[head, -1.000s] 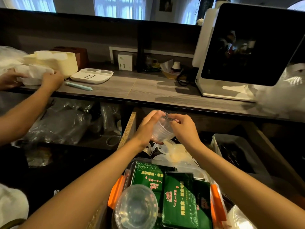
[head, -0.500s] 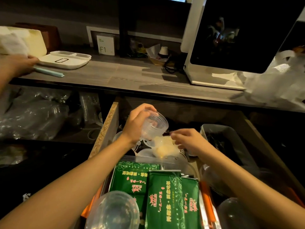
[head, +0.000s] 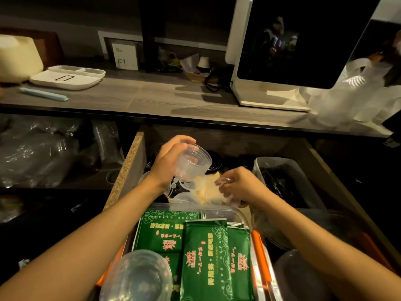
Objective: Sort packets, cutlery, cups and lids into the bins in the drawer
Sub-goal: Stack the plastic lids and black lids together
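The drawer (head: pixel 130 168) is pulled out below the counter. My left hand (head: pixel 167 164) grips a small stack of clear cups (head: pixel 193 164), tilted with the mouth to the right, above a pile of clear lids and cups (head: pixel 204 190). My right hand (head: pixel 240 187) curls round a blurred clear plastic piece (head: pixel 225 187) just right of that pile; cup or lid, I cannot tell. Nearer me, green packets (head: pixel 206 259) fill a clear bin (head: pixel 240 212) with orange handles. A larger clear cup (head: pixel 136 276) lies at the bin's near left.
A grey bin (head: pixel 260 164) of dark cutlery sits at the drawer's right. On the counter (head: pixel 173 98) stand a white machine with a black screen (head: pixel 293 40), a white tray (head: pixel 67 78), a teal pen (head: pixel 43 94) and white plastic bags (head: pixel 355 98). Wrapped plastic goods (head: pixel 43 153) fill the left shelf.
My hands have parted: the left keeps the cup stack and tilts it, the right has dropped to the lid pile with a clear piece. The view has tipped down toward the drawer.
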Action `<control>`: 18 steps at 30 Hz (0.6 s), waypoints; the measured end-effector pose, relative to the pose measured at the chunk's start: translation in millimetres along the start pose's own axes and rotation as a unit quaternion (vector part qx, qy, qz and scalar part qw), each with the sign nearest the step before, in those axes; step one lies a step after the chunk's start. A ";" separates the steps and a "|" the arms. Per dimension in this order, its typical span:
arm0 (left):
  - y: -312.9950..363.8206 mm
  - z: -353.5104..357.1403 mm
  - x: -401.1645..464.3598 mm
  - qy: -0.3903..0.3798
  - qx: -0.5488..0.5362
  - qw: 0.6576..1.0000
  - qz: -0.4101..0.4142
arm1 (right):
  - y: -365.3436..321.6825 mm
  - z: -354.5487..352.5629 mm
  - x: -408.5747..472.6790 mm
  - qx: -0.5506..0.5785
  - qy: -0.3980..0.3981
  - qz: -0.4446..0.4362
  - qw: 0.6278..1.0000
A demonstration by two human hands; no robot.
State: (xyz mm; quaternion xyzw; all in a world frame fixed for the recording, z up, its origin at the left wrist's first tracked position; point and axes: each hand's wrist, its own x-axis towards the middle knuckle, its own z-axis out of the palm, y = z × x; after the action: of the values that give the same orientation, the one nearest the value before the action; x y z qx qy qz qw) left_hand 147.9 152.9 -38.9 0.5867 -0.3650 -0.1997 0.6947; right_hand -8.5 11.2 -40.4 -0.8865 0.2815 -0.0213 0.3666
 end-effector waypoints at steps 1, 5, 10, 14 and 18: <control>-0.3 -0.7 0.0 0.001 -0.003 1.000 0.000 | -0.2 -3.4 -0.5 0.030 0.050 -0.002 0.998; 2.3 -1.2 -1.7 -0.011 0.010 1.000 -0.016 | -5.6 -23.6 -5.4 0.236 0.181 -0.003 0.955; 8.9 5.5 -10.1 -0.099 0.028 0.994 -0.043 | -24.9 -33.8 -10.7 0.353 0.190 -0.024 0.916; 5.8 5.9 -11.1 -0.145 0.049 0.988 -0.012 | -35.9 -15.3 -11.7 0.265 0.209 -0.030 0.941; 3.4 5.9 -11.1 -0.169 0.069 0.983 0.006 | -42.9 -6.6 -9.1 0.189 0.186 -0.048 0.963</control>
State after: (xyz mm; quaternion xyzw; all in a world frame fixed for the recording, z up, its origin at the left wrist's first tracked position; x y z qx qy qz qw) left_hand 135.7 157.6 -38.4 0.5888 -0.4933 -0.2661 0.5823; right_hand 2.9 36.3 -5.6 -0.7936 0.2931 -0.2562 0.4677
